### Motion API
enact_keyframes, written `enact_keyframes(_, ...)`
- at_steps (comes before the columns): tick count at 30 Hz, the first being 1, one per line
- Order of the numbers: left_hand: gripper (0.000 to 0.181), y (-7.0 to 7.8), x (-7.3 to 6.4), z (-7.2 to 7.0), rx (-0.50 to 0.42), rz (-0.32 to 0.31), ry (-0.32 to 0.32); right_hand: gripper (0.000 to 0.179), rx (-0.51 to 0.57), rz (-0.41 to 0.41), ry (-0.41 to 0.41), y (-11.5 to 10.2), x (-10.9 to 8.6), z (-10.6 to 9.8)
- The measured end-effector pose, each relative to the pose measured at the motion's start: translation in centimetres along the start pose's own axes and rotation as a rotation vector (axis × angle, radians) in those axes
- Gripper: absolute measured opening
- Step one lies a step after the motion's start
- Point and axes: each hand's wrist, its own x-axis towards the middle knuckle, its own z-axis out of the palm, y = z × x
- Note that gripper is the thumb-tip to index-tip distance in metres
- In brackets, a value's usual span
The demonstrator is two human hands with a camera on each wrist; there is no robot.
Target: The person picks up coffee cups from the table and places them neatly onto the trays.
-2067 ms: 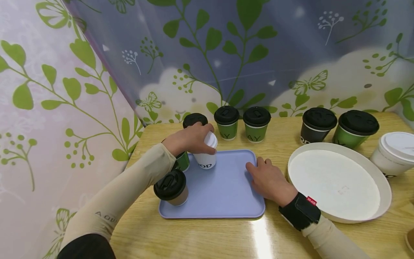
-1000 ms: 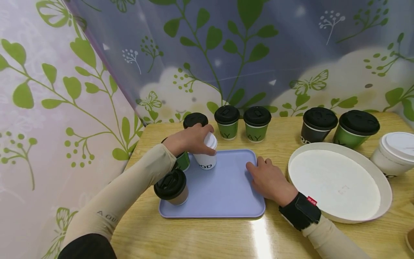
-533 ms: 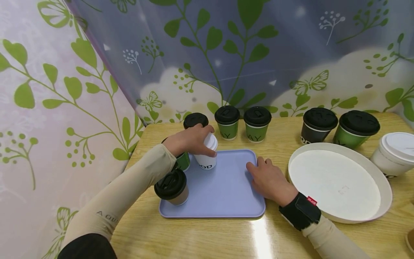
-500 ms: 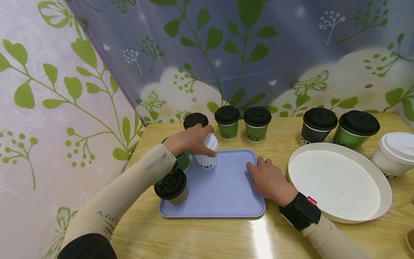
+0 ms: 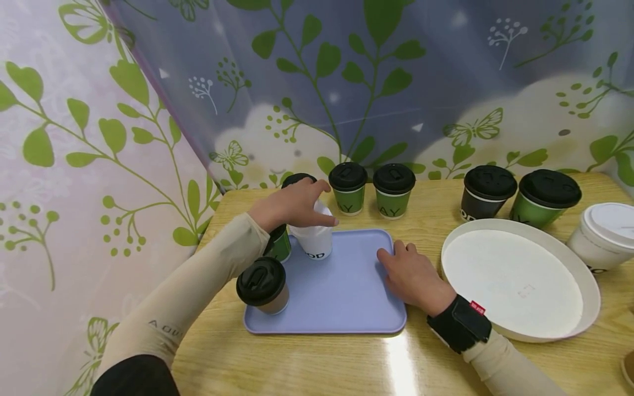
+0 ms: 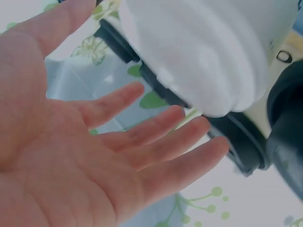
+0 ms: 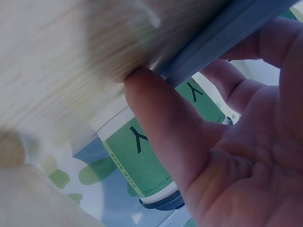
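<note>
A white lidded paper coffee cup [image 5: 319, 242] stands upright at the back left of the lilac tray [image 5: 342, 291]. My left hand [image 5: 292, 204] hovers around its top, fingers spread. In the left wrist view, a gap shows between these fingers and the cup's white lid [image 6: 199, 52]. A green cup [image 5: 281, 248], partly hidden by my left hand, and a brown cup with a black lid [image 5: 269, 300] stand along the tray's left side. My right hand [image 5: 413, 275] grips the tray's right edge, thumb and fingers on either side of the rim in the right wrist view.
Behind the tray stand two green cups [image 5: 349, 190] and a black-lidded cup [image 5: 297, 179] partly covered by my left hand. At right lies a round white tray [image 5: 515, 280], with a black cup [image 5: 485, 192], a green cup [image 5: 542, 198] and a white cup [image 5: 601, 234] around it.
My left hand has let go of the white cup, its fingers and thumb spreading and rising slightly. The cup stays in place, and the right hand has not moved.
</note>
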Motion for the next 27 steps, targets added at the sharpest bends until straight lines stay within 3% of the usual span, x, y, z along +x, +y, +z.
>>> enact_keyframes(6,0.074,-0.2,0.4,-1.5,-0.009,0.036,0.093,0.020,-0.011,0.006,-0.008,0.0,0.0,-0.1)
enact_keyframes(15,0.070,-1.8,2.3,-2.3,-0.011,-0.053,0.167,0.021,-0.018,-0.002,-0.009,-0.1,0.1,0.1)
enact_keyframes(21,0.079,-3.3,3.7,-2.2,-0.005,-0.121,0.142,0.020,-0.015,0.002,-0.014,-0.1,0.1,0.1)
enact_keyframes(27,0.089,-4.1,4.3,-2.3,-0.030,-0.199,0.068,0.020,-0.009,0.008,-0.018,0.0,0.1,0.1)
